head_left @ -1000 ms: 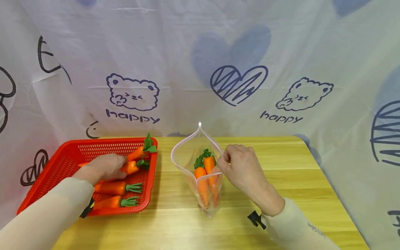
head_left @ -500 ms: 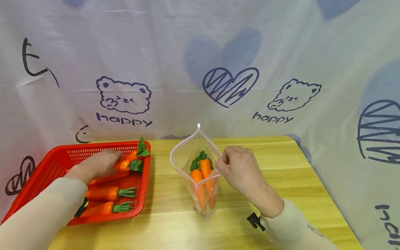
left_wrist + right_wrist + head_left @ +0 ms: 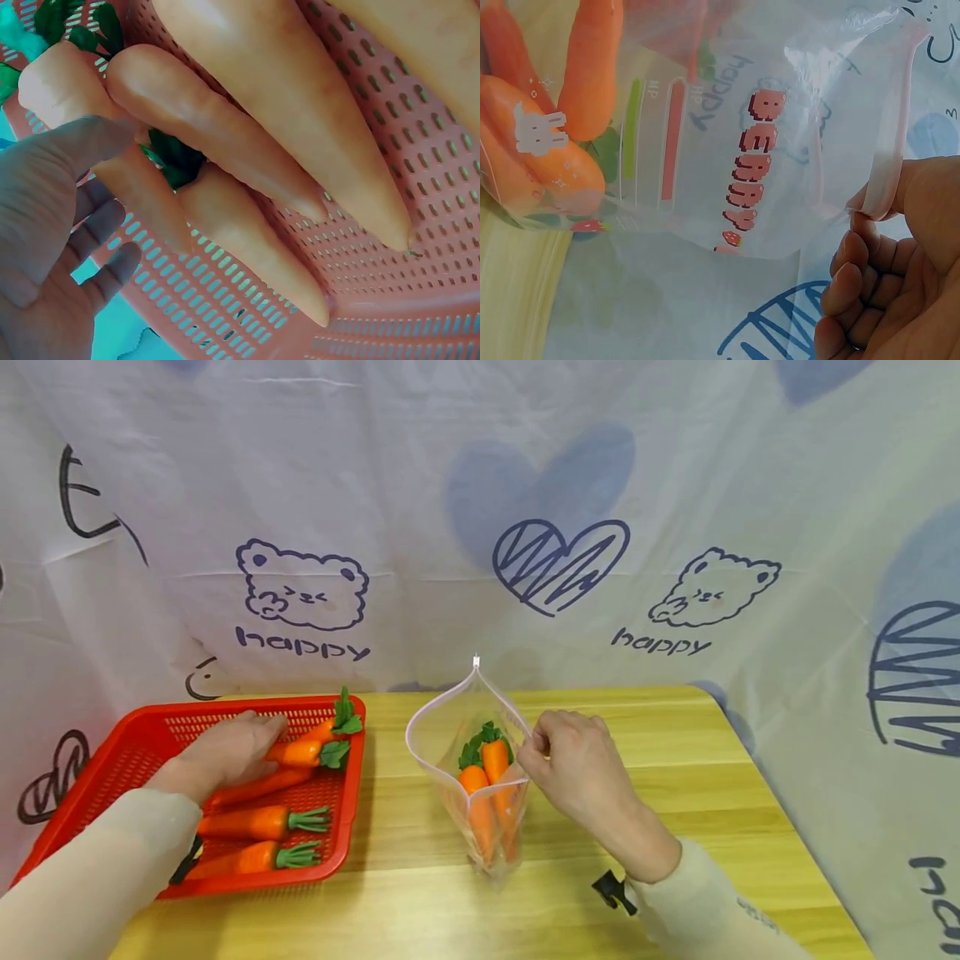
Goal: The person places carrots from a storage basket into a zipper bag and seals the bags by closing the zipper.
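My left hand (image 3: pixel 225 753) is inside the red plastic basket (image 3: pixel 347 827), over a carrot (image 3: pixel 303 752) with green leaves. In the left wrist view the thumb lies across a carrot (image 3: pixel 154 199) and the other fingers are spread loosely beside it, not closed round it. With its thumb and index finger, my right hand (image 3: pixel 581 768) pinches the rim of a clear zip bag (image 3: pixel 802 187) printed with pink letters. The bag stands upright with its mouth wide apart. Inside it, leaf ends up, are carrots (image 3: pixel 497 762); two show from above.
Several more carrots (image 3: pixel 258 822) lie in the basket, some with green stem tufts. Basket and bag stand on a yellow wood-grain table (image 3: pixel 675 793). A white curtain (image 3: pixel 420 527) with blue hearts and bear drawings hangs behind and at both sides.
My left hand has drawn back a little to the left along the leafy carrot, showing more of its top. The right hand keeps its pinch on the bag. The whole view has shifted slightly.
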A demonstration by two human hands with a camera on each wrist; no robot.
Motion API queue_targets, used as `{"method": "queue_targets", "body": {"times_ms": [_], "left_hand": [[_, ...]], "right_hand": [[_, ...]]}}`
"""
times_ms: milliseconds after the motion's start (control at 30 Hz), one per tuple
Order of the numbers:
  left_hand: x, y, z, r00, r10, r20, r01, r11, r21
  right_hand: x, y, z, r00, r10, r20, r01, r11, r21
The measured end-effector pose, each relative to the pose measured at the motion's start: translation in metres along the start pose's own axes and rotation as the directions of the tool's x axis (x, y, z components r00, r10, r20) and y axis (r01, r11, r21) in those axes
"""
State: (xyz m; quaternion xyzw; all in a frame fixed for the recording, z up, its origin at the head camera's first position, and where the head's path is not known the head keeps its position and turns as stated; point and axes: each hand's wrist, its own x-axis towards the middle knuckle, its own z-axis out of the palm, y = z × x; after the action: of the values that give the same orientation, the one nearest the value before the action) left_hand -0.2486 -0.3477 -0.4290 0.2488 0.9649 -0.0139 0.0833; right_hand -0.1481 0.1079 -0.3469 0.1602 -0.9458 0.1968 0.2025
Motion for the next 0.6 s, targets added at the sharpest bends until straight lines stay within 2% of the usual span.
{"method": "queue_targets", "body": {"times_ms": [167,333,500,600], "left_hand": [[0.001,0.004,0.0,0.999,0.041,-0.035,-0.038,0.997,0.073],[-0.006,0.009,-0.008,0.991,0.093,-0.096,-0.077,0.985,0.157],[-0.018,0.018,-0.023,0.988,0.103,-0.114,-0.086,0.986,0.146],[-0.027,0.023,-0.033,0.987,0.089,-0.137,-0.069,0.987,0.142]], "right_hand": [[-0.001,0.0,0.0,1.0,-0.001,0.002,0.001,1.0,0.001],[-0.002,0.002,0.0,1.0,-0.002,-0.005,0.002,1.0,0.004],[-0.002,0.001,0.0,1.0,-0.002,0.001,0.002,1.0,0.011],[-0.002,0.0,0.001,1.0,-0.001,0.003,0.001,1.0,0.011]]}}
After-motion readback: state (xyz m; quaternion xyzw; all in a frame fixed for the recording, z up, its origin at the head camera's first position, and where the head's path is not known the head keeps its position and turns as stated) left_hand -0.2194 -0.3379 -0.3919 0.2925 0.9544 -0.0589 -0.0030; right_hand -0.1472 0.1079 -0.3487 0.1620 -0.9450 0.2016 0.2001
